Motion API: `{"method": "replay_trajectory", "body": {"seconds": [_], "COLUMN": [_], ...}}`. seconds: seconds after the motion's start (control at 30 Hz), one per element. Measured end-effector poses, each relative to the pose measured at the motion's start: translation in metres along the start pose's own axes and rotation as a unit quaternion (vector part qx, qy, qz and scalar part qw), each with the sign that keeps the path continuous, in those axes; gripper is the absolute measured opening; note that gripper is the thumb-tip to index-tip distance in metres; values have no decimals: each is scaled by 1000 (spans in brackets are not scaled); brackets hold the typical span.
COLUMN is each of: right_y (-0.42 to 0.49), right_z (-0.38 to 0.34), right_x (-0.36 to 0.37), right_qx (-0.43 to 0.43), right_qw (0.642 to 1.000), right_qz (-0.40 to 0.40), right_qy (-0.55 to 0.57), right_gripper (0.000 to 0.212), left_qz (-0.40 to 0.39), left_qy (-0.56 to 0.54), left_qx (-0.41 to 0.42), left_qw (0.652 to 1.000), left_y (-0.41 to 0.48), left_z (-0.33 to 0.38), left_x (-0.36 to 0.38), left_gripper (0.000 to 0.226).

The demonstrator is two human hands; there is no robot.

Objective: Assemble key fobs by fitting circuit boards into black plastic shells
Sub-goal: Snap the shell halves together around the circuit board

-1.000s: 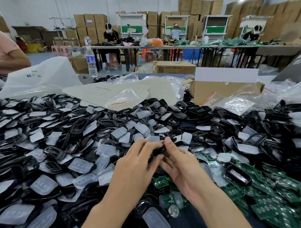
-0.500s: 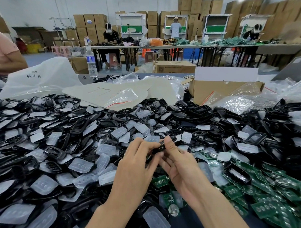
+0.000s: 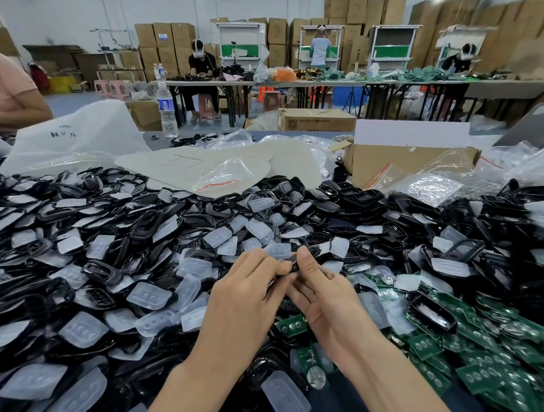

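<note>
If I press unevenly, the black shell [image 3: 294,264] could twist free and vanish among the loose shells [image 3: 102,270] beneath, because my left hand [image 3: 246,300] and right hand [image 3: 330,303] only pinch its edges, holding it between their fingertips just below the frame's centre, its inside hidden from me.

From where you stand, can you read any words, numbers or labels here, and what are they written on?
"96": handwritten in black on the white plastic bag; the marks before it are unclear.
Red handwriting on the beige sheet: a scrawl, not readable.
Print on the cardboard box: too blurred to read.
Label on the water bottle: too small to read.
</note>
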State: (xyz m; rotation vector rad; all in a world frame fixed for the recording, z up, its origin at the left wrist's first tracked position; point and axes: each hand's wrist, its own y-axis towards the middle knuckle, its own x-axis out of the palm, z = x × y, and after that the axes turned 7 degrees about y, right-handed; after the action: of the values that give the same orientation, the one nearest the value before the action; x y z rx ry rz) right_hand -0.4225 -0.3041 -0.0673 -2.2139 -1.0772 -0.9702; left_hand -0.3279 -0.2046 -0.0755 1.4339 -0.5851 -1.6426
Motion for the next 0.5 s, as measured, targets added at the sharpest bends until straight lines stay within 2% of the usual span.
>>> {"method": "replay_trajectory", "body": {"seconds": [0.07, 0.13, 0.23, 0.3, 0.4, 0.43, 0.5], "right_y": [0, 1, 1, 1, -1, -1, -3], "right_z": [-1, -3, -7, -9, -13, -14, -17], "right_x": [0, 0, 1, 2, 4, 5, 6], "right_qx": [-2, -5, -11, -15, -24, -30, -38], "right_qw": [1000, 1000, 1000, 1000, 1000, 999, 998], "right_qz": [-5, -5, -1, -3, -9, -16, -23], "right_qy": [1, 1, 8, 3, -14, -21, -34], "right_gripper": [46, 52, 51, 47, 47, 53, 62], "left_qz": [2, -8, -39, -67, -102, -118, -150], "left_qy": [1, -19, -137, -238, -387, -428, -473], "left_qx": [0, -26, -140, -243, -384, -414, -446], "left_qw": [1000, 999, 980, 938, 832, 795, 745], "left_y": [-1, -1, 3, 7, 14, 16, 18], "left_z": [1, 4, 10, 13, 13, 13, 15], "left_x": [0, 0, -5, -9, -14, -15, -15], "left_gripper": [12, 14, 19, 20, 28, 33, 45]}}
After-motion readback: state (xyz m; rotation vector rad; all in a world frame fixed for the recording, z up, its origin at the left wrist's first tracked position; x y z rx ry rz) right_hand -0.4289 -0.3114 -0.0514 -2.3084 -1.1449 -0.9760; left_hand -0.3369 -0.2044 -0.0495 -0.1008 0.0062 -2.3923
